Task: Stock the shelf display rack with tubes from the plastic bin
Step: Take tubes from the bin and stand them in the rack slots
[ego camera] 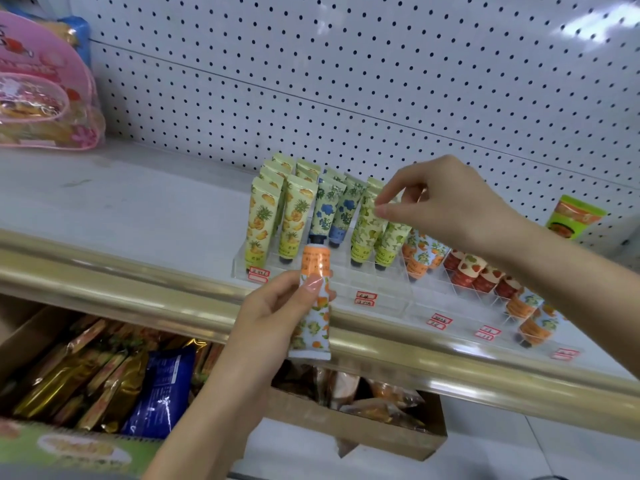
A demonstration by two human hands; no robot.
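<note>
Orange-capped tube (311,323): held cap-up before the shelf edge, just below the display rack (388,289).
Left hand (273,317): curled round the tube's middle, thumb pressed on its front.
Right hand (446,202): crimped top of a racked green tube (367,223) is pinched.
Handling: judged light, soft-walled, slick; best taken at the stiff cap or crimp.

The white shelf (131,202) had a gold front rail (104,271) and a pegboard (346,64) at the back. A clear rack (346,273) sat right of the middle, pretty close to the rail, with red price labels (365,298) on its front. A pink bag (45,98) sat far left by the pegboard, and a green tub (571,218) stood far right, behind the rack.
</note>
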